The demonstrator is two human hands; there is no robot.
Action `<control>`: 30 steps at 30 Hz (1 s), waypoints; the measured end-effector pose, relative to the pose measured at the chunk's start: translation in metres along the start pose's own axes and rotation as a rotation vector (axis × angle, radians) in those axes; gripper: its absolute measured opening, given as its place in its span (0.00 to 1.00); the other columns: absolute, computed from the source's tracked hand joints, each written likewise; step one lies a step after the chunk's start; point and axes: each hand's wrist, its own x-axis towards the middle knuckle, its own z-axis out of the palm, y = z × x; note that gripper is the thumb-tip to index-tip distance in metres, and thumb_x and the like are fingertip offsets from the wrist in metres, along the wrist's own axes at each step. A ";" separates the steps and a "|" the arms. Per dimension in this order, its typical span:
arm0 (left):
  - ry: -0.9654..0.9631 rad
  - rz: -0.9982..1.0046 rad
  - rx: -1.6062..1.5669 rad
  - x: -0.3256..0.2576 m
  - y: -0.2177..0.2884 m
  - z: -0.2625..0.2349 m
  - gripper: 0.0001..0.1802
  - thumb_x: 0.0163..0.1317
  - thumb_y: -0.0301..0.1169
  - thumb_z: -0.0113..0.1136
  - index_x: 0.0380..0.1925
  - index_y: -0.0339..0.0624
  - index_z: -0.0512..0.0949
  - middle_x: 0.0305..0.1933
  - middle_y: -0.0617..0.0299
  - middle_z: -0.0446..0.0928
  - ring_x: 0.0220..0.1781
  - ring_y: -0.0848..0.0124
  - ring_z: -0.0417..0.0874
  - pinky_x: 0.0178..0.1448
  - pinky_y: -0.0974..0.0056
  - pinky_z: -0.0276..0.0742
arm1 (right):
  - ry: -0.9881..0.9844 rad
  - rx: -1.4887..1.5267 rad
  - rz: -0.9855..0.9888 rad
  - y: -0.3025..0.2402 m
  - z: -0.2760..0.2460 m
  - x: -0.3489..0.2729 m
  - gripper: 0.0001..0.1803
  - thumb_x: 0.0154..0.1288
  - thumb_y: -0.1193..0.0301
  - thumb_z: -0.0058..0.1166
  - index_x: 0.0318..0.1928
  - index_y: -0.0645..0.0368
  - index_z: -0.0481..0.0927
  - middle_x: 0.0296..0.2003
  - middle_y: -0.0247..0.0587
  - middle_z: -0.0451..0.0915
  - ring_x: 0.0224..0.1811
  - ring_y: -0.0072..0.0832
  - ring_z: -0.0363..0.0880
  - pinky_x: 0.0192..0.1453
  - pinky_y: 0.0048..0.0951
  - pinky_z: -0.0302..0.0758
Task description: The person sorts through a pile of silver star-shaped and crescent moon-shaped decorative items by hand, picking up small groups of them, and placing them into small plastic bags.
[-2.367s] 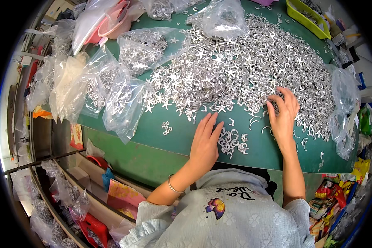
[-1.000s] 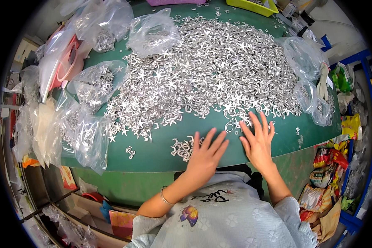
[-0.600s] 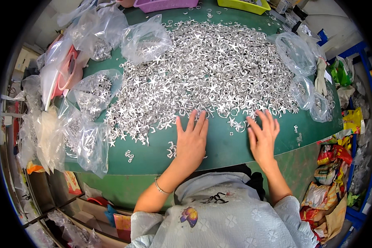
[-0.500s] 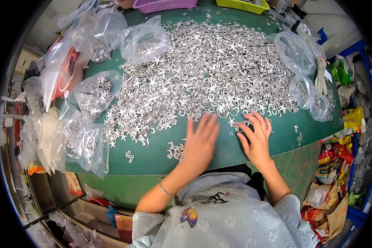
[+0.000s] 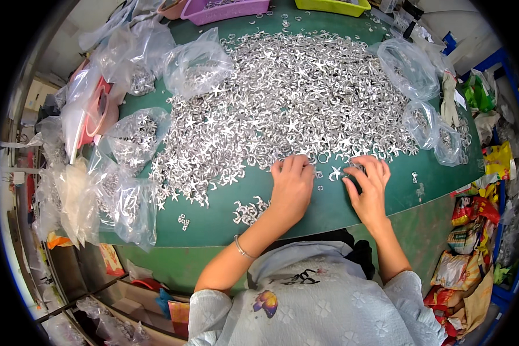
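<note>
A broad heap of small silver metal pieces (image 5: 294, 98), stars, rings and crescents among them, covers the green table. My left hand (image 5: 292, 187) is at the heap's near edge with its fingers curled together; what they hold, if anything, is hidden. My right hand (image 5: 369, 187) rests just to the right, fingers bent and thumb apart, near the loose pieces at the edge. Between the hands lie a single star piece (image 5: 335, 172) and a few tiny bits. A small group of crescent pieces (image 5: 249, 212) sits beside my left forearm.
Clear plastic bags of silver pieces (image 5: 134, 135) crowd the table's left side, with more bags (image 5: 409, 66) on the right. A purple tray (image 5: 225, 12) and a yellow-green tray (image 5: 334, 6) stand at the far edge. A tiny cluster of square bits (image 5: 183, 221) lies near the front.
My left hand has moved slightly right, and its spread fingers have curled in. My right hand has shifted a little right. The whole view has moved slightly.
</note>
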 end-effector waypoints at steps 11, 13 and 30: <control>-0.135 -0.259 -0.029 -0.052 -0.007 -0.068 0.05 0.55 0.23 0.63 0.31 0.38 0.77 0.37 0.60 0.70 0.42 0.62 0.71 0.46 0.60 0.59 | -0.039 -0.056 -0.004 -0.019 0.012 0.005 0.15 0.55 0.72 0.63 0.44 0.59 0.80 0.47 0.41 0.72 0.53 0.40 0.68 0.64 0.49 0.55; -0.128 -0.284 -0.061 -0.054 -0.010 -0.066 0.04 0.56 0.23 0.63 0.31 0.39 0.77 0.37 0.61 0.70 0.42 0.62 0.71 0.46 0.60 0.59 | -0.031 0.012 -0.035 -0.027 0.015 0.012 0.16 0.55 0.72 0.63 0.45 0.59 0.79 0.47 0.40 0.72 0.53 0.40 0.69 0.63 0.48 0.56; 0.205 -0.507 -0.328 -0.006 -0.044 -0.076 0.03 0.58 0.23 0.60 0.29 0.33 0.79 0.31 0.49 0.80 0.31 0.53 0.80 0.38 0.56 0.75 | -0.192 0.089 -0.134 -0.016 0.008 0.011 0.24 0.54 0.72 0.63 0.54 0.55 0.78 0.59 0.42 0.71 0.64 0.44 0.65 0.66 0.48 0.57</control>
